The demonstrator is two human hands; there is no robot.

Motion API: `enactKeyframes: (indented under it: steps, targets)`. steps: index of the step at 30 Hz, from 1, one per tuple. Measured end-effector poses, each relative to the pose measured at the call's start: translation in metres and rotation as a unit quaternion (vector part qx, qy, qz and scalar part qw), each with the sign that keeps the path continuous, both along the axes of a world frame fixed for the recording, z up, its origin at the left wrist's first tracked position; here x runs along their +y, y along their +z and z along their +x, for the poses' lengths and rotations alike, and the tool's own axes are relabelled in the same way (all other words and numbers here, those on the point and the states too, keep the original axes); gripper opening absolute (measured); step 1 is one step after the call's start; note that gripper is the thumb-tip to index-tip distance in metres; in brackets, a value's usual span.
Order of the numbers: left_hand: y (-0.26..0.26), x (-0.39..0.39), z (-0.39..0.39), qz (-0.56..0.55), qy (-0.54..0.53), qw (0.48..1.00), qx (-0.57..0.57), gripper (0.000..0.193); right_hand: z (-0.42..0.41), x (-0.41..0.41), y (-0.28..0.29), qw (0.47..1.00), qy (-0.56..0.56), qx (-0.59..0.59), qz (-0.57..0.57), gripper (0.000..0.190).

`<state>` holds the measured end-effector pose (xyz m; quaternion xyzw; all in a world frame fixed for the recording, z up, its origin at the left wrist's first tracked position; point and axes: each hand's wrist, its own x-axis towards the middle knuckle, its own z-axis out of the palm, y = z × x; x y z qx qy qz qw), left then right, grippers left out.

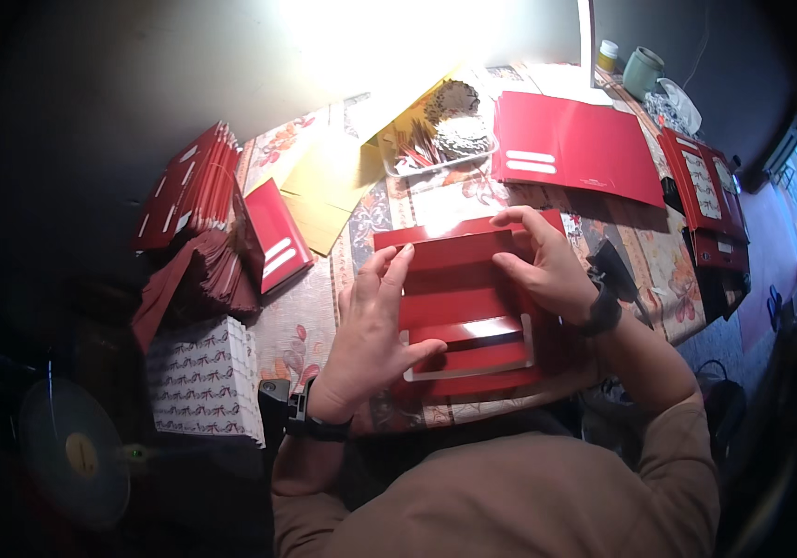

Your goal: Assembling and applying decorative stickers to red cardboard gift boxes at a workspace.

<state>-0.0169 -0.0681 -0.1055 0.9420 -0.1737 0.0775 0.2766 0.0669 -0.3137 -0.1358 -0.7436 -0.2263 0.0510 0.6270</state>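
A red folded card piece with creased panels and a pale-edged lower part lies before me on top of a larger red card sheet. My left hand rests at its left side, fingertips at the upper left corner and thumb over the lower left edge. At the upper right corner is my right hand, thumb and forefinger apart around the upturned top panel. Whether either hand pinches the card cannot be told.
A plastic tray holds paper strips and lace-like rolls. Flat red cards lie behind right. Yellow papers, a red folded card, a stack of red folders and patterned sheets are at left. A green mug stands back right.
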Motion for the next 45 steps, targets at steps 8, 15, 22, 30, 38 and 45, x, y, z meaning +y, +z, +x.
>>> enactKeyframes:
  steps: [8, 15, 22, 30, 38, 45]
  targets:
    - [0.001, 0.005, -0.007, 0.023, 0.057, 0.998, -0.018, 0.111, -0.001, 0.001, 0.020, 1.000, 0.013, 0.013, -0.009, 0.038]
    - [-0.003, 0.018, -0.009, -0.105, 0.092, 0.990, 0.006, 0.108, 0.001, -0.003, 0.030, 0.994, 0.037, 0.094, 0.032, 0.036]
    - [-0.005, 0.018, -0.003, 0.032, 0.037, 0.999, -0.001, 0.074, -0.002, 0.004, 0.027, 0.994, 0.064, 0.073, 0.051, 0.042]
    - [-0.019, 0.035, -0.006, -0.033, 0.014, 0.999, 0.029, 0.071, -0.001, -0.031, 0.032, 0.973, -0.093, -0.194, -0.085, 0.042]
    - [-0.020, 0.043, -0.017, -0.084, 0.038, 0.995, 0.023, 0.076, -0.005, -0.048, 0.014, 0.991, -0.070, -0.046, -0.108, 0.038]
    - [-0.019, 0.043, -0.021, -0.068, 0.036, 0.997, -0.003, 0.075, -0.009, -0.039, 0.029, 0.959, 0.068, 0.274, 0.023, 0.036]
